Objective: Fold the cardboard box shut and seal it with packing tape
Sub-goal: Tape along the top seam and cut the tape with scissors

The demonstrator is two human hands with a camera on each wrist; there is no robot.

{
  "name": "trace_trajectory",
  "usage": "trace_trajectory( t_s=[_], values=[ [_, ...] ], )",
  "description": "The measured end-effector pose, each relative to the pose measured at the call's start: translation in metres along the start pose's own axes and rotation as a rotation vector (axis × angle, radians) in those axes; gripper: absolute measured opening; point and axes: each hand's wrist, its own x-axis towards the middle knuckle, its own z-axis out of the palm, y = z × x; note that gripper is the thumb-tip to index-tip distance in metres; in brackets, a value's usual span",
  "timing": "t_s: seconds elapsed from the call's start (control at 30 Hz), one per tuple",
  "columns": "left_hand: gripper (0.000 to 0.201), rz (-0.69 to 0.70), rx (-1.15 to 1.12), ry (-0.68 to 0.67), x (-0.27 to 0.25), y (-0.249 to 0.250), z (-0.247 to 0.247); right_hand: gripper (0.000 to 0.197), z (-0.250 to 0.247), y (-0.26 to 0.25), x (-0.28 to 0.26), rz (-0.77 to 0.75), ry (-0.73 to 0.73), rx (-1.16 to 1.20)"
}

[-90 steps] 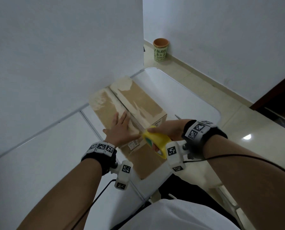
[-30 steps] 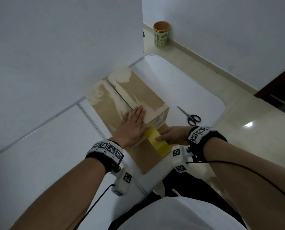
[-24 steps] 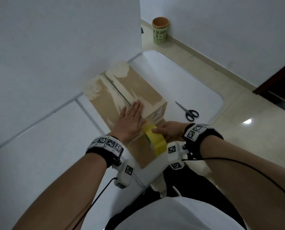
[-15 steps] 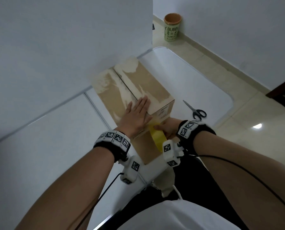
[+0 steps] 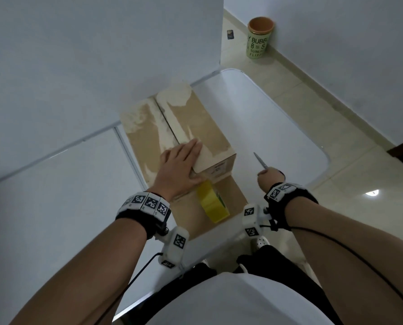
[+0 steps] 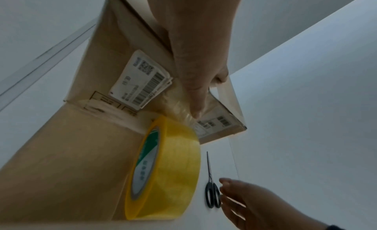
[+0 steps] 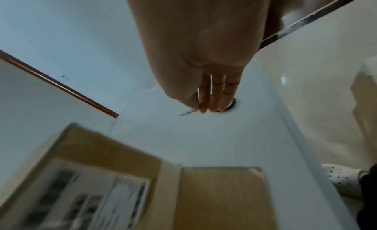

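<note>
The brown cardboard box (image 5: 195, 123) lies on the white table (image 5: 277, 127) with its top flaps folded down. My left hand (image 5: 184, 160) rests flat on the top near the front edge. Its thumb (image 6: 195, 94) presses a clear strip of tape against the front face. The yellow tape roll (image 5: 213, 204) stands on edge on a cardboard flap (image 5: 231, 191) in front of the box, still joined to that strip. My right hand (image 5: 269, 175) hovers over the black scissors (image 6: 212, 193), fingers (image 7: 214, 101) straight and at the handles, holding nothing.
A white wall panel (image 5: 90, 66) stands close behind and left of the box. A green paper cup (image 5: 259, 38) sits on the tiled floor by the far wall. The table's rounded edge (image 5: 326, 160) is just right of the scissors.
My right hand has let go of the tape roll and moved right to the scissors. The roll now stands by itself on the flap. The left hand stays pressed on the box.
</note>
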Motion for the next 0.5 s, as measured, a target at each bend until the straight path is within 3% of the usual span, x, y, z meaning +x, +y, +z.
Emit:
trace_trajectory(
  t_s=[0.13, 0.43, 0.5],
  values=[
    [0.095, -0.009, 0.011, 0.005, 0.004, 0.002, -0.003, 0.03, -0.011, 0.018, 0.03, -0.02, 0.164, -0.109],
    [0.094, -0.03, 0.031, 0.031, 0.003, 0.004, -0.001, 0.036, 0.008, 0.041, 0.06, -0.158, 0.148, -0.323],
    [0.094, -0.03, 0.036, 0.036, 0.002, 0.004, 0.0, 0.037, 0.009, 0.042, 0.061, -0.195, 0.135, -0.283]
  ],
)
